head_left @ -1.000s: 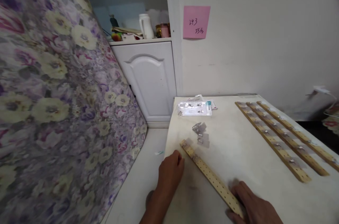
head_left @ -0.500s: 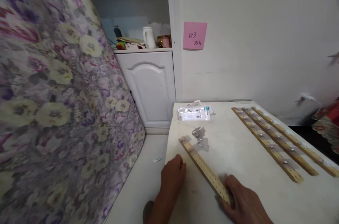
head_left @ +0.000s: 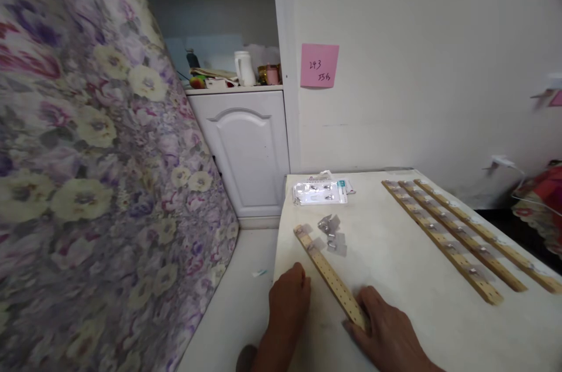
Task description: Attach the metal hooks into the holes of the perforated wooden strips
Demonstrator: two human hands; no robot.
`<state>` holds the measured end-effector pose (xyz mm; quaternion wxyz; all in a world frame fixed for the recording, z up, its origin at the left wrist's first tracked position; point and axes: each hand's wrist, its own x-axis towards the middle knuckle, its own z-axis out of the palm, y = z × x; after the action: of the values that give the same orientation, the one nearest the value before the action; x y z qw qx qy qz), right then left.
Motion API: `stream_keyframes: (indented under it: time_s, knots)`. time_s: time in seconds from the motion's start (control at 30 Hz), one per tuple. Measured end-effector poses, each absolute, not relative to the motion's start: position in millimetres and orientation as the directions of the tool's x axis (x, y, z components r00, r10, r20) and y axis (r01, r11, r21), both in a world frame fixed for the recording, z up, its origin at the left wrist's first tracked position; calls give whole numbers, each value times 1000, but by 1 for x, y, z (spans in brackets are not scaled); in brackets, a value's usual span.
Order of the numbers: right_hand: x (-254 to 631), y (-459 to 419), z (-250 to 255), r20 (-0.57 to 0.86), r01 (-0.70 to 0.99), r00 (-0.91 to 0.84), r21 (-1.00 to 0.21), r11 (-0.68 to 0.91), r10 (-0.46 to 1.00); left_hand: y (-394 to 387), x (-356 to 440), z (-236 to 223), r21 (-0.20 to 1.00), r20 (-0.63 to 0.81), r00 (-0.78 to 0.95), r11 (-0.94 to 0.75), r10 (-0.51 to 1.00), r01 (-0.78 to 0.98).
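My right hand (head_left: pixel 389 328) grips the near end of a narrow wooden strip (head_left: pixel 336 285) pricked with rows of small holes, thumb on one side and fingers on the other. The strip lies slantwise on the white table (head_left: pixel 413 255). At its far end sit small metal pieces with clear plastic tabs (head_left: pixel 311 243). My left hand (head_left: pixel 290 293) rests closed by the table's left edge, beside the strip and apart from it; whatever its curled fingers hold is hidden. Just right of the strip's far end lie several loose metal pieces with clear tabs (head_left: pixel 332 233).
A clear blister pack (head_left: pixel 319 192) lies at the back left of the table. Several wooden strips (head_left: pixel 454 246) with metal pieces lie along the right side. A flowered curtain (head_left: pixel 109 184) hangs at left, and a white cabinet (head_left: pixel 246 149) stands behind.
My right hand has shifted left with the wooden strip's near end, so the strip lies a little further left. My left hand stays closed in nearly the same place.
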<state>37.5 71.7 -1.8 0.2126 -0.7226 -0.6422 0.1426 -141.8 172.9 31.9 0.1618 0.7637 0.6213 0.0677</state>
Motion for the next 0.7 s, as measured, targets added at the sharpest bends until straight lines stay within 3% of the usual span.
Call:
stream_keyframes:
  time_s: [0.2, 0.33, 0.7]
  knots:
    - [63, 100, 0, 118, 765, 120, -644, -16, 986, 173, -140, 36, 321, -119, 219, -171, 968, 931]
    - [79, 147, -2, 198, 773, 187, -635, -19, 962, 173, -138, 37, 321, -126, 217, -167, 968, 932]
    - [72, 184, -10, 126, 787, 291, -596, -162, 948, 176, -132, 35, 301, -157, 223, -168, 962, 939]
